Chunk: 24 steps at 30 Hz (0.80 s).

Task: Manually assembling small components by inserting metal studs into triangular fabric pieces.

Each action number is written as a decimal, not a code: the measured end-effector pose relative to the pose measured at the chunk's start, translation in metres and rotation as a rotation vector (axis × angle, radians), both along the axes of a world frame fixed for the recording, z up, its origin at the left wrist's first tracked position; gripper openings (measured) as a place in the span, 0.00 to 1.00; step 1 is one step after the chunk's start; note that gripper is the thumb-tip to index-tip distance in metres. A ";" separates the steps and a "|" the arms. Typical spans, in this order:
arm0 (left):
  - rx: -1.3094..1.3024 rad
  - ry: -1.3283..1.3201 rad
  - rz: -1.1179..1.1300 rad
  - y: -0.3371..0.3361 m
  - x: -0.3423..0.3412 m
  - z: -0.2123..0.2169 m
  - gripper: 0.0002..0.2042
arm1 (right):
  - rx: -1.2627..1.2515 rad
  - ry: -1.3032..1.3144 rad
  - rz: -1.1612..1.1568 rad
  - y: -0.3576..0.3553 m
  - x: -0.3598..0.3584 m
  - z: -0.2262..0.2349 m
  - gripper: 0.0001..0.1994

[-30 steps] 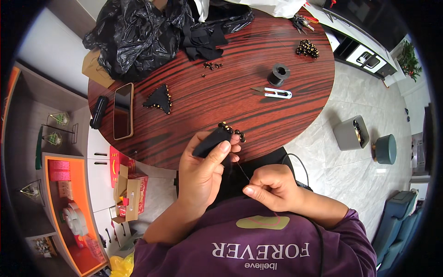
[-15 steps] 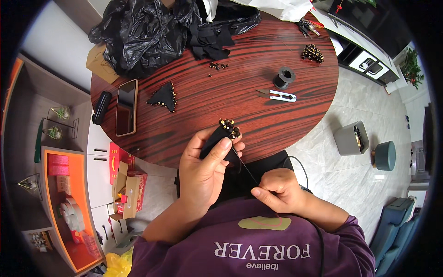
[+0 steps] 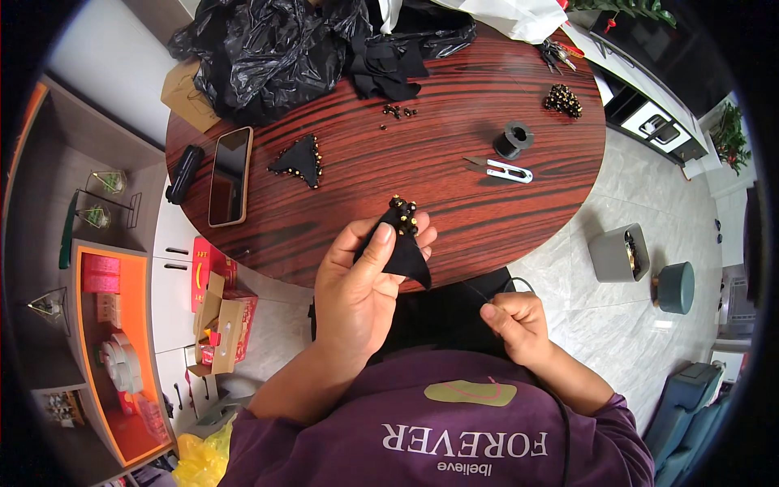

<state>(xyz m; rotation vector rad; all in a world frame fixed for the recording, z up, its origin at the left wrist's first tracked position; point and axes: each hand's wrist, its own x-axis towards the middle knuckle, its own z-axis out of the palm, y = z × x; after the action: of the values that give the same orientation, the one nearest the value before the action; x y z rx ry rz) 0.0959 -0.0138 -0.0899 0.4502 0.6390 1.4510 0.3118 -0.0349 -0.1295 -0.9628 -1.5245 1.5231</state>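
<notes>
The left hand (image 3: 357, 288) holds a black fabric piece (image 3: 399, 243) just over the near edge of the round dark-wood surface (image 3: 389, 174). Its grip is pressed together on the fabric: the thumb lies across the front face, the fingers wrap behind. The fabric piece is roughly triangular, with a cluster of gold beads (image 3: 404, 208) at its upper end and its point hanging down toward the person.

The right hand (image 3: 517, 323) sits nearer the person than the fabric piece and off to the right of it, below the surface edge. Its fingers are pinched together on a thin black thread (image 3: 473, 290) that runs up toward the fabric piece; whether a needle is held cannot be told.

Beyond the fabric piece, on the surface, lie a second beaded black triangle (image 3: 299, 160) to the left, a phone (image 3: 230, 174) farther left, and a dark case (image 3: 183, 173) at the left rim. To the right beyond the fabric piece lie thread snips (image 3: 498, 168) and a black spool (image 3: 513, 139), near each other but apart. A heap of gold beads (image 3: 562, 100) sits farther right, loose beads (image 3: 398, 111) near the middle, and a black plastic bag (image 3: 268, 49) at the far side.
</notes>
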 end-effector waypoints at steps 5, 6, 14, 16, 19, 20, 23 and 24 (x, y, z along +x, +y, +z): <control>0.008 -0.058 -0.037 0.000 -0.005 -0.010 0.09 | 0.020 0.027 -0.098 0.004 0.000 -0.003 0.22; 0.011 -0.074 -0.046 0.000 -0.006 -0.012 0.09 | 0.024 0.038 -0.129 0.005 0.001 -0.004 0.22; 0.056 -0.232 -0.141 0.003 -0.012 -0.024 0.10 | -0.062 -0.067 -0.273 0.009 0.002 0.008 0.20; 0.083 -0.250 -0.150 0.003 -0.013 -0.025 0.11 | -0.030 -0.087 -0.258 0.012 0.001 0.013 0.20; 0.012 -0.203 -0.164 0.003 -0.015 -0.022 0.11 | 0.017 -0.064 -0.277 0.017 0.001 0.018 0.20; -0.024 -0.179 -0.170 0.003 -0.015 -0.021 0.11 | 0.040 -0.052 -0.286 0.018 0.001 0.020 0.19; -0.051 -0.130 -0.159 0.002 -0.014 -0.017 0.11 | 0.107 -0.044 -0.263 0.019 0.008 0.022 0.19; -0.043 -0.105 -0.142 0.001 -0.014 -0.016 0.11 | 0.151 -0.048 -0.231 0.019 0.013 0.023 0.20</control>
<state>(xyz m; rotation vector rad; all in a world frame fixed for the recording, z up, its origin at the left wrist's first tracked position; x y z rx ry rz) 0.0823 -0.0130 -0.1060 0.3762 0.5426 1.3151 0.3245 -0.0154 -0.1069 -1.0535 -1.4822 1.2139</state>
